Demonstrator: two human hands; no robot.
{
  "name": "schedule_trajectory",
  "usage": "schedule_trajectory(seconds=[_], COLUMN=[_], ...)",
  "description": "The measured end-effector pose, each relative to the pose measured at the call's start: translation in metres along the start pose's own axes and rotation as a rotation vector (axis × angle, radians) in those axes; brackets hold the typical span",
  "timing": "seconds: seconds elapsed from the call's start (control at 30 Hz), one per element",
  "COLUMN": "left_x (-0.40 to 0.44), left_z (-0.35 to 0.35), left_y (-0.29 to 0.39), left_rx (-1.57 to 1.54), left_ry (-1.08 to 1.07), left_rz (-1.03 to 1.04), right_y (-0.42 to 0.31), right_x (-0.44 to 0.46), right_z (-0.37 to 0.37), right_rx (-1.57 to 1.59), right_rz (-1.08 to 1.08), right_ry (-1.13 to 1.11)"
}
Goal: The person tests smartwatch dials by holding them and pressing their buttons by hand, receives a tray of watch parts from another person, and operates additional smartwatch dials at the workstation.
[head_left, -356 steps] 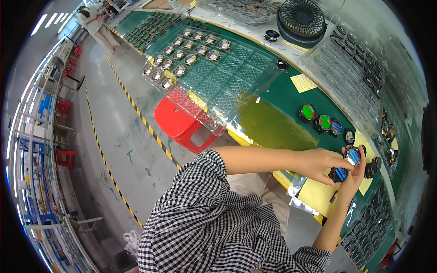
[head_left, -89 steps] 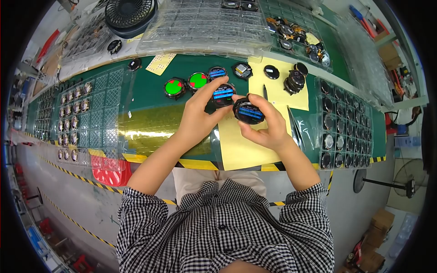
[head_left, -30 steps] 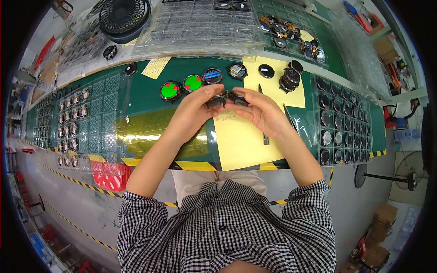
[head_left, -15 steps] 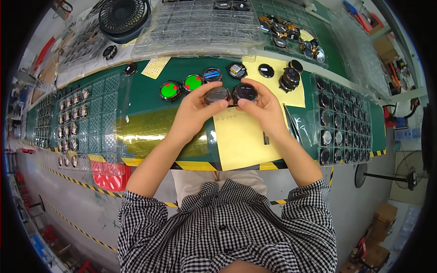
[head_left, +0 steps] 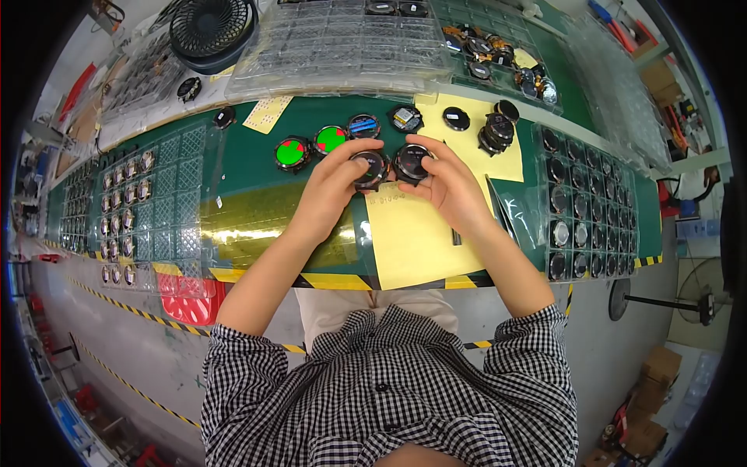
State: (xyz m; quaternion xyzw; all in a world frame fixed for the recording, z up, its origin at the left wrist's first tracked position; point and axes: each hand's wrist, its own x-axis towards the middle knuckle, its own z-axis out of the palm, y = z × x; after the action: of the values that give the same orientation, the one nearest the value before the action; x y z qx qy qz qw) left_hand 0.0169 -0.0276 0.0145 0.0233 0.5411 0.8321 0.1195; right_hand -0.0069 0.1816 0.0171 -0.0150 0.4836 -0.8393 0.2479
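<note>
My left hand (head_left: 333,183) is closed around a round, dark-faced watch module (head_left: 373,167), its thumb lying on the face. A second round watch module (head_left: 412,161) is gripped in my right hand (head_left: 446,184), with the thumb on its face too. The two modules are held side by side above a yellow paper sheet (head_left: 408,249). Just beyond my left hand lie two modules with green and red screens, one (head_left: 291,153) farther left and one (head_left: 330,140) nearer. A module with a blue screen (head_left: 363,126) and one with its inside showing (head_left: 405,118) are behind them.
A clear tray of dark round modules (head_left: 580,210) stands on the right, and a partly filled tray (head_left: 167,187) on the left. Stacked modules (head_left: 497,132) rest on yellow paper at the back right. Clear trays (head_left: 342,54) and a black fan (head_left: 212,31) are farther back.
My thumbs have moved from the lower edges of the modules onto their faces. The left module's face, pale with glare before, now looks dark.
</note>
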Motion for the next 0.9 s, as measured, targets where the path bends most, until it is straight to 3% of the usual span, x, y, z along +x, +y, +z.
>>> schedule_trajectory(seconds=[0.1,0.2,0.4,0.6,0.9], left_x=[0.001,0.0,-0.004,0.009,0.002], left_z=[-0.003,-0.003,0.013,-0.023,-0.002], left_y=[-0.006,-0.001,0.001,-0.008,-0.002], left_rx=[0.112,-0.022,0.189,-0.515,0.008], left_ry=[0.017,0.008,0.064,-0.15,0.033], left_rz=[0.044,-0.007,0.103,-0.3,0.02], right_y=[-0.001,0.001,0.001,0.0,0.002], right_x=[-0.004,-0.004,-0.004,-0.004,-0.002], right_z=[0.005,0.006,0.005,0.004,0.002], right_rx=[-0.101,-0.127,-0.125,-0.14,-0.105], right_rz=[-0.032,-0.038,-0.064,-0.061,-0.061], right_ry=[0.008,0.021,0.016,0.004,-0.015])
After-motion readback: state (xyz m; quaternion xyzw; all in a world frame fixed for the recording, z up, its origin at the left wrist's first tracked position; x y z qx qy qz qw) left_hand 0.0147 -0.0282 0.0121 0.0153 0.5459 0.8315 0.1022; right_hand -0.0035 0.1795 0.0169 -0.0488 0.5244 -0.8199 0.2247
